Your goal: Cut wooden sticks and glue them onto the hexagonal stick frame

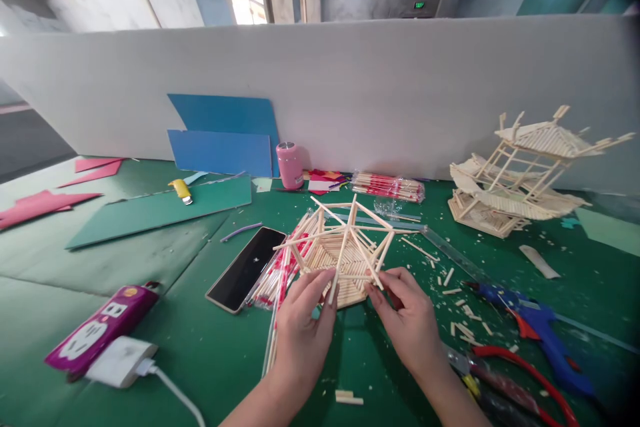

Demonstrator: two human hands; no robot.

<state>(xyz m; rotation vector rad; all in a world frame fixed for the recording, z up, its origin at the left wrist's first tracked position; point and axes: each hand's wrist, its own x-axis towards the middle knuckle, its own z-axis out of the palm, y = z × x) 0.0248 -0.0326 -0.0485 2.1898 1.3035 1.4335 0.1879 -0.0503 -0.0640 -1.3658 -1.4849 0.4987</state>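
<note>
I have both hands on the stick frame, a six-sided lattice of thin wooden sticks that sits on the green bench just ahead of me. My left hand pinches one upright stick near the frame's front edge between thumb and fingertips; my right hand pinches a slanted stick on the frame's right side the same way. To do this well, I judge that I should grip lightly and steady the base, since a hard squeeze could bend the sticks or break a joint. A phone lies just left of the frame, beside a packet of loose sticks. A blue glue gun and red-handled pliers wait to my right, and a finished stick pavilion stands well apart.
</note>
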